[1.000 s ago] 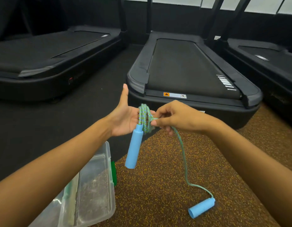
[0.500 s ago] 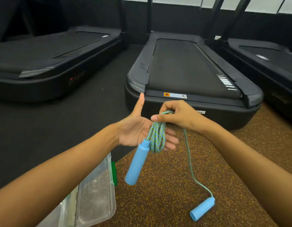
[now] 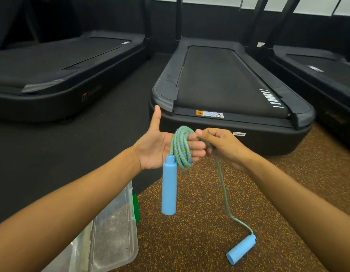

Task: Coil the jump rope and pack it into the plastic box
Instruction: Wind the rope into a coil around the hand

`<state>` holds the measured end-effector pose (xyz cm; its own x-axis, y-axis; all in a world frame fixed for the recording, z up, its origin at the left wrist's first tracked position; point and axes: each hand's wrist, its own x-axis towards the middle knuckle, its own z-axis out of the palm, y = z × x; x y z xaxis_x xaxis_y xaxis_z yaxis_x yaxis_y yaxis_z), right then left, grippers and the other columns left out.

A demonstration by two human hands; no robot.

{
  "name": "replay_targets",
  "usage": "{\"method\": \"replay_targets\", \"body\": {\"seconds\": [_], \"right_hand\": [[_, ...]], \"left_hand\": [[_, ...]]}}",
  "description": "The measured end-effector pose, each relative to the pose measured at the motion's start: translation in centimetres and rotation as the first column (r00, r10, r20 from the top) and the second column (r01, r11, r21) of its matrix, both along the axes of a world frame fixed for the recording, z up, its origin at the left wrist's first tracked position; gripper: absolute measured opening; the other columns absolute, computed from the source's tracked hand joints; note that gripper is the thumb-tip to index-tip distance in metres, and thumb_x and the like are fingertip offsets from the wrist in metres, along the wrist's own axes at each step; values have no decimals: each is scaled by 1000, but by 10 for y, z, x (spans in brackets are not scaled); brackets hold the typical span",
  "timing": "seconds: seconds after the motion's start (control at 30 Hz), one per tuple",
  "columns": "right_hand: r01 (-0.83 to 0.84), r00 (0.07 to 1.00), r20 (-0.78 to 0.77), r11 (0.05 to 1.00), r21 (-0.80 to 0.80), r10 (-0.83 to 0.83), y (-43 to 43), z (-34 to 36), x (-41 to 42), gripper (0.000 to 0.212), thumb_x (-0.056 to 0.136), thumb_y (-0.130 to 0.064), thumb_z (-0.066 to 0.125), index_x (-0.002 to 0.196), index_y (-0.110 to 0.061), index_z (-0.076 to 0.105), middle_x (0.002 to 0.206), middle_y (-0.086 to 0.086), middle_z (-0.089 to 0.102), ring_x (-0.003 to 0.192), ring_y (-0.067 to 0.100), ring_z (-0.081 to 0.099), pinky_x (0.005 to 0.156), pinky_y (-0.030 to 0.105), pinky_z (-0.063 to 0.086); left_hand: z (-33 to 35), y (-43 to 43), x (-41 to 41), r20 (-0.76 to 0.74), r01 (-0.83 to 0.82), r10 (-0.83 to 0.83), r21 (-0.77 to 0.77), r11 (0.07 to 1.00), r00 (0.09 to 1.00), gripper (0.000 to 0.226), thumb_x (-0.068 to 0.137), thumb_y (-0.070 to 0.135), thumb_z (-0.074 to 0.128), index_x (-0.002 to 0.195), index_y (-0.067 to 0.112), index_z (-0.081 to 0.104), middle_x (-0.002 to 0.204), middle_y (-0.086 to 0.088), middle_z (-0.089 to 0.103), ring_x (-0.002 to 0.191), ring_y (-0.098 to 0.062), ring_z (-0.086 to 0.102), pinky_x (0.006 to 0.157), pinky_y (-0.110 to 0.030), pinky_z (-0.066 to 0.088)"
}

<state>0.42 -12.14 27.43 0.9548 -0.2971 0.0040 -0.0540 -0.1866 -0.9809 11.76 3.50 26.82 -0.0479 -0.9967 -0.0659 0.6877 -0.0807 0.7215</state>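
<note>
around the left hand (image 3: 160, 148), rope coils (image 3: 181, 148); right hand (image 3: 221, 146) pinching rope

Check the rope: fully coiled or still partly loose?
Partly loose. Several loops wrap the left hand, but a strand of jump rope trails from the right hand down to the second handle on the floor.
</note>
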Motion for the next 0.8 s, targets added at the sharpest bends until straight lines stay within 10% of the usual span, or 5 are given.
{"method": "replay_targets", "body": {"seconds": [0.13, 0.8], "right_hand": [[-47, 999, -14, 999, 1, 47, -1, -8, -3, 21, 91, -22, 54, 74, -18, 66, 64, 3, 56, 48, 9, 46, 53, 24, 38], [-430, 840, -401, 899, -84, 365, 29, 18, -6, 34, 92, -22, 53, 114, 2, 58, 84, 12, 68, 61, 19, 65, 62, 30, 56]], "left_hand": [[7, 1, 4, -60, -214, 214, 14, 977, 975, 111, 69, 86, 17, 103, -7, 67, 106, -23, 70, 96, -32, 69, 82, -41, 56], [3, 13, 26, -19, -521, 522, 39, 853, 853, 119, 68, 89, 17, 134, -9, 39, 130, -24, 56, 117, -34, 58, 97, -45, 46]]}}
